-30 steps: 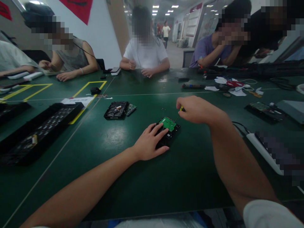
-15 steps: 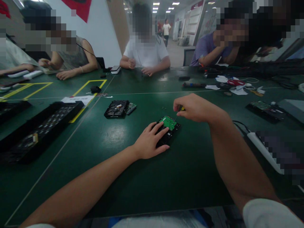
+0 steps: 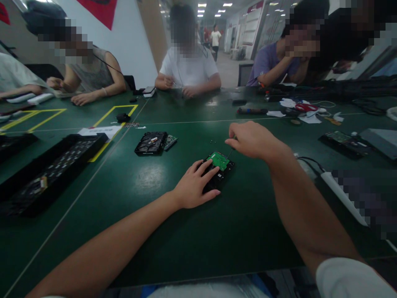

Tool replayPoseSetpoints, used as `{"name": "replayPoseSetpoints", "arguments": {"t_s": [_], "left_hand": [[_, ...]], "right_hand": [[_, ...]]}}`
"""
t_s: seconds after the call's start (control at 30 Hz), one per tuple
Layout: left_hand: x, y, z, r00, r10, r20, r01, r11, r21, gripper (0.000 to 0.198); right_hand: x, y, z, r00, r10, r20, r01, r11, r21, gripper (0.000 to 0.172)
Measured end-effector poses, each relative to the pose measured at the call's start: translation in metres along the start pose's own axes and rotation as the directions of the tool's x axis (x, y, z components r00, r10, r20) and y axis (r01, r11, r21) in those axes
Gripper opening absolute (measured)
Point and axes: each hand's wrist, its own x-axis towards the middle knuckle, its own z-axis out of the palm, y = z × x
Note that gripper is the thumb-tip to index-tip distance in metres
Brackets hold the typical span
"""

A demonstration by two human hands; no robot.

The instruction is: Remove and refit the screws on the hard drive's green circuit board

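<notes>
A black hard drive (image 3: 221, 177) with a green circuit board (image 3: 218, 160) on top lies on the green table in front of me. My left hand (image 3: 194, 187) rests flat on the drive's near left side, fingers spread. My right hand (image 3: 252, 140) is closed round a small screwdriver (image 3: 230, 153) whose thin shaft points down at the board's right edge. The handle is hidden inside the fist.
A second black drive (image 3: 151, 143) with a loose board lies further left. Long black trays (image 3: 46, 169) sit at the left. A white power strip (image 3: 343, 194) and cable lie at the right. Several people sit round the far side of the table (image 3: 186, 231).
My right hand has turned a little over the screwdriver, so the yellow handle tip no longer shows. My left hand stays on the drive.
</notes>
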Motion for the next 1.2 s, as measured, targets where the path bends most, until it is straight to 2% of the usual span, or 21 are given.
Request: {"name": "replayPoseSetpoints", "arguments": {"t_s": [0.1, 0.2, 0.3, 0.4, 0.5, 0.57, 0.63, 0.7, 0.8, 0.9, 1.0, 1.07, 1.13, 1.2], "left_hand": [[0.000, -0.001, 0.001, 1.000, 0.004, 0.005, -0.004, 1.000, 0.002, 0.084], [0.000, -0.002, 0.002, 1.000, 0.004, 0.005, -0.004, 1.000, 0.000, 0.084], [0.000, -0.001, 0.001, 1.000, 0.000, 0.003, 0.000, 1.000, -0.005, 0.084], [0.000, -0.001, 0.001, 1.000, -0.001, 0.002, 0.001, 1.000, -0.003, 0.084], [0.000, -0.001, 0.002, 1.000, 0.002, -0.005, -0.002, 1.000, -0.010, 0.084], [0.000, -0.002, 0.002, 1.000, 0.002, -0.006, -0.002, 1.000, -0.016, 0.084], [0.000, -0.002, 0.002, 1.000, 0.002, -0.008, -0.002, 1.000, -0.018, 0.084], [0.000, -0.002, 0.003, 1.000, 0.002, -0.009, -0.002, 1.000, -0.018, 0.084], [0.000, -0.002, 0.003, 1.000, 0.000, -0.007, 0.000, 1.000, -0.016, 0.083], [0.000, -0.002, 0.002, 1.000, -0.002, 0.000, 0.002, 1.000, -0.008, 0.083], [0.000, -0.001, 0.001, 1.000, -0.004, 0.011, 0.004, 1.000, -0.002, 0.084], [0.000, -0.001, 0.001, 1.000, -0.006, 0.013, 0.007, 1.000, -0.001, 0.084], [0.000, -0.001, 0.000, 1.000, -0.005, 0.010, 0.005, 1.000, -0.007, 0.084], [0.000, -0.001, 0.000, 1.000, -0.004, 0.006, 0.004, 1.000, -0.017, 0.084]], "right_hand": [[0.001, 0.001, 0.001, 0.994, -0.112, -0.007, 0.112, 0.991, 0.071, 0.015], [0.002, 0.004, 0.003, 0.967, -0.252, -0.024, 0.253, 0.955, 0.156, 0.020], [0.003, 0.005, 0.005, 0.951, -0.309, -0.022, 0.307, 0.931, 0.196, 0.024], [0.002, 0.003, 0.005, 0.972, -0.232, -0.033, 0.234, 0.960, 0.157, 0.022], [-0.001, 0.000, 0.001, 1.000, -0.021, -0.011, 0.021, 0.999, 0.050, 0.036], [-0.003, 0.000, -0.001, 0.998, 0.066, 0.021, -0.066, 0.998, -0.014, 0.038], [-0.005, 0.001, -0.002, 0.999, 0.007, 0.045, -0.007, 1.000, -0.013, 0.027], [-0.005, 0.002, -0.002, 0.989, -0.140, 0.037, 0.139, 0.990, 0.039, 0.015], [-0.004, 0.001, 0.000, 0.964, -0.266, 0.006, 0.264, 0.959, 0.100, 0.017], [-0.003, -0.003, -0.001, 0.977, -0.211, 0.024, 0.207, 0.973, 0.104, 0.021], [-0.004, -0.005, -0.003, 0.999, -0.007, 0.047, 0.006, 1.000, 0.026, 0.037], [-0.004, -0.003, -0.004, 0.996, 0.075, 0.050, -0.073, 0.997, -0.030, 0.042], [-0.004, 0.000, -0.005, 0.997, 0.040, 0.061, -0.038, 0.999, -0.037, 0.034], [-0.004, 0.002, -0.005, 0.996, -0.054, 0.065, 0.054, 0.999, -0.002, 0.023]]}}
